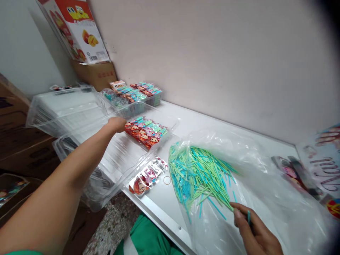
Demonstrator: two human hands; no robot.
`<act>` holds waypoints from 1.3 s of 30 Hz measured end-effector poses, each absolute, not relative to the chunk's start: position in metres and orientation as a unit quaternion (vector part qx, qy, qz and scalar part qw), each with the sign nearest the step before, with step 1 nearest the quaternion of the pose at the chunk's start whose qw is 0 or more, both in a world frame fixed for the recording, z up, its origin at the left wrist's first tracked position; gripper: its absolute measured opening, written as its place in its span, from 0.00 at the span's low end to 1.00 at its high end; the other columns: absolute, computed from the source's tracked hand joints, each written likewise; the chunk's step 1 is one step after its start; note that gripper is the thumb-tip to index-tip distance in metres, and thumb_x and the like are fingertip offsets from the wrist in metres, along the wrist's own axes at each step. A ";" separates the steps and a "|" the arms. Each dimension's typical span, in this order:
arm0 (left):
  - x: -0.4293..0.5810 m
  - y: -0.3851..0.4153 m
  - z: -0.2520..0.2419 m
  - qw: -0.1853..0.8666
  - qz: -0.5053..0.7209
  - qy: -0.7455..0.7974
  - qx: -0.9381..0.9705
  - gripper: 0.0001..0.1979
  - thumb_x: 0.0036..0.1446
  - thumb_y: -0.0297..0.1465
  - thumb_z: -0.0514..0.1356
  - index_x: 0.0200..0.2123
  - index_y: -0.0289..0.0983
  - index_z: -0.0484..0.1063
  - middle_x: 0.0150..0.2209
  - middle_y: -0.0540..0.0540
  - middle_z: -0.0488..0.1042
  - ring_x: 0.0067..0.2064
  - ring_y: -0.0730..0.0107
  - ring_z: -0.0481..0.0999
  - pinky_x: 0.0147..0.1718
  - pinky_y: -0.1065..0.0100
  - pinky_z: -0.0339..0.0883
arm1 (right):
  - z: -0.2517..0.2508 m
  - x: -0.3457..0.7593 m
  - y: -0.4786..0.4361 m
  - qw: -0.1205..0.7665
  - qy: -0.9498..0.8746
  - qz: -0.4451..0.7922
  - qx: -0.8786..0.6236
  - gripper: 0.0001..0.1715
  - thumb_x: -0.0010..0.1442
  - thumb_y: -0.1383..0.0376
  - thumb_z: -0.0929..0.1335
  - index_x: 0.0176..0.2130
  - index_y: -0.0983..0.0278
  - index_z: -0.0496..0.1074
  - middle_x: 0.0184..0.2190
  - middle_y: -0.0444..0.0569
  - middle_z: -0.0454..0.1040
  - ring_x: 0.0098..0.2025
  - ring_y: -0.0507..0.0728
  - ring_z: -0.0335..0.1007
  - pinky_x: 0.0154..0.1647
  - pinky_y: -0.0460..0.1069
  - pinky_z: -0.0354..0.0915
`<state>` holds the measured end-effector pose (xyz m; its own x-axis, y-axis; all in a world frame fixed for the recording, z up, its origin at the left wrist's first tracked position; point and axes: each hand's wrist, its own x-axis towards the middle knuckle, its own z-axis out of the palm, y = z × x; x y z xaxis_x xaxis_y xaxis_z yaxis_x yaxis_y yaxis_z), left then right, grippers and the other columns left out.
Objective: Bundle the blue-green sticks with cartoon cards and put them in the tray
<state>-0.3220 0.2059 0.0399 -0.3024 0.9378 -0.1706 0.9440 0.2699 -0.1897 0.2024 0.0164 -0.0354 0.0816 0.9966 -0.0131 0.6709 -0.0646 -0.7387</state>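
Observation:
My left hand reaches into an open clear plastic box, at the left end of a row of small printed packets. Its fingers are hidden, so I cannot tell whether they grip a packet. My right hand is low on the right, over a clear plastic bag. Thumb and forefinger pinch the end of a thin green stick at the edge of a heap of green and blue sticks. A short blue stick shows between its fingers. One silvery packet lies between box and bag.
A rubber band lies on the white table. Behind stands another clear box filled with packets. Stacked empty clear boxes are at left, with cartons behind. A dark-handled item lies at right.

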 end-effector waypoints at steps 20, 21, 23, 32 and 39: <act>-0.096 0.035 -0.056 -0.037 0.007 0.739 0.672 0.18 0.59 0.29 0.49 0.48 0.26 0.68 0.52 0.29 0.68 0.51 0.48 0.68 0.45 0.56 0.60 | -0.016 0.202 -0.023 0.334 -0.642 0.316 -0.613 0.18 0.62 0.54 0.60 0.45 0.62 0.70 0.24 0.43 0.65 0.28 0.51 0.63 0.29 0.44 0.60; -0.097 0.037 -0.060 -0.039 0.005 0.742 0.670 0.16 0.58 0.26 0.49 0.46 0.28 0.69 0.50 0.31 0.70 0.49 0.50 0.70 0.44 0.58 0.61 | -0.016 0.203 -0.025 0.336 -0.637 0.318 -0.616 0.18 0.62 0.55 0.60 0.45 0.61 0.70 0.23 0.42 0.64 0.27 0.51 0.63 0.29 0.44 0.60; -0.101 0.036 -0.062 -0.048 0.027 0.747 0.662 0.14 0.58 0.25 0.48 0.41 0.30 0.71 0.44 0.34 0.74 0.45 0.54 0.73 0.42 0.60 0.62 | -0.017 0.203 -0.029 0.341 -0.627 0.322 -0.622 0.18 0.62 0.55 0.60 0.45 0.61 0.70 0.23 0.41 0.63 0.27 0.51 0.62 0.29 0.44 0.59; -0.076 0.002 -0.006 0.131 0.507 0.654 0.547 0.14 0.56 0.36 0.56 0.42 0.36 0.73 0.40 0.43 0.77 0.41 0.63 0.76 0.42 0.66 0.66 | -0.014 0.174 -0.016 0.372 -0.615 0.405 -0.565 0.17 0.61 0.55 0.63 0.44 0.63 0.69 0.30 0.44 0.68 0.31 0.51 0.63 0.35 0.45 0.59; -0.025 -0.010 -0.008 0.619 0.486 0.465 0.405 0.13 0.50 0.36 0.63 0.37 0.34 0.75 0.35 0.44 0.78 0.35 0.68 0.75 0.37 0.69 0.66 | -0.028 0.142 -0.003 0.357 -0.620 0.531 -0.454 0.15 0.57 0.55 0.66 0.28 0.65 0.68 0.24 0.41 0.65 0.29 0.50 0.59 0.32 0.45 0.58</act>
